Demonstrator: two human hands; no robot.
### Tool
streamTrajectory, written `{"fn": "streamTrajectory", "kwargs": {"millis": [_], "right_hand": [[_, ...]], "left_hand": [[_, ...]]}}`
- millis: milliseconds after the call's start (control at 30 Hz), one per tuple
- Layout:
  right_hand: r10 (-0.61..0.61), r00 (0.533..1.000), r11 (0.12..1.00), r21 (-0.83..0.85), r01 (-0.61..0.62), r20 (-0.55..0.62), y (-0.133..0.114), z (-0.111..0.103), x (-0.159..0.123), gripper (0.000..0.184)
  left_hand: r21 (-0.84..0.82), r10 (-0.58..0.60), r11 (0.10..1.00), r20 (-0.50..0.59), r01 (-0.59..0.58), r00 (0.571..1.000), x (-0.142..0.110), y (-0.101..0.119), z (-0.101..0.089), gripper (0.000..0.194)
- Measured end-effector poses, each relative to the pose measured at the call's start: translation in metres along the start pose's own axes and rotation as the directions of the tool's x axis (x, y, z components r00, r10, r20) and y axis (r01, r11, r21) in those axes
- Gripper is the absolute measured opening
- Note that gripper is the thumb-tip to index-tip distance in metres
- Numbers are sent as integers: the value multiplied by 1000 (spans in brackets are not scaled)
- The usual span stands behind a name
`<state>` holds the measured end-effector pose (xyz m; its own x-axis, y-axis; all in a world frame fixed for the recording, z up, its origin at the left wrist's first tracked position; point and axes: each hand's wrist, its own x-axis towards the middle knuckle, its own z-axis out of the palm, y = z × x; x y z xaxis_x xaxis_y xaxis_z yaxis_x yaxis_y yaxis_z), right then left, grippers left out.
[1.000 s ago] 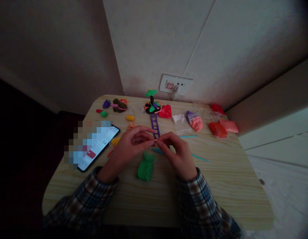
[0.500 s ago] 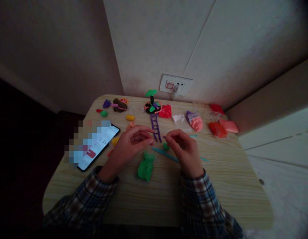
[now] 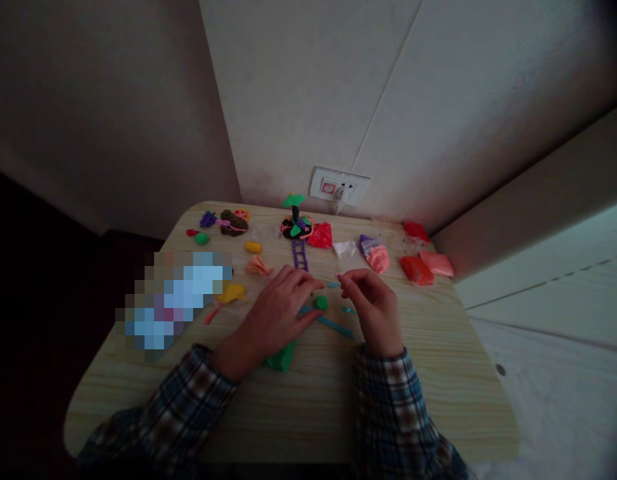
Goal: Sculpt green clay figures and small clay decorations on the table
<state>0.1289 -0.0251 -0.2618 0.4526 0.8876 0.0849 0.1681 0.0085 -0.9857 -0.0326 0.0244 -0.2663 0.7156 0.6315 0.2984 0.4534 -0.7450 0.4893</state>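
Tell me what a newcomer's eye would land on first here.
Probably the little green-topped tree, standing on a black base near the back of the table, with a purple ladder in front. Next, the right hand, pinching a tiny purple piece. Then the bright orange-red packet toward the back right.

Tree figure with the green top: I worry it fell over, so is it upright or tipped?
Upright: the tree figure has its black trunk rising from the base, with its green top above.
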Motion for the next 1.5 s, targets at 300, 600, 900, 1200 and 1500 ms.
{"fn": "streamTrajectory", "kwargs": {"millis": [300,600,900,1200,1500], "right_hand": [[-4,1000,999,52,4,4,-2,-1,2,22],[-112,994,993,43,112,15,-4,10,-7,14],[-102,991,989,118,91,88,-11,13,-11,12],[40,956,939,315,-135,291,-1,13,-5,23],[103,934,902,363,-232,341,0,14,-7,27]], "left_hand": [[-370,-160,915,33,161,987,9,-6,1,15],[-838,-382,423,180,345,906,7,-8,-13,26],[-822,-342,471,163,320,925,4,-11,-15,24],[-827,-352,461,163,323,922,1,-9,-16,23],[-828,-371,449,168,335,913,2,-9,-14,25]]}}
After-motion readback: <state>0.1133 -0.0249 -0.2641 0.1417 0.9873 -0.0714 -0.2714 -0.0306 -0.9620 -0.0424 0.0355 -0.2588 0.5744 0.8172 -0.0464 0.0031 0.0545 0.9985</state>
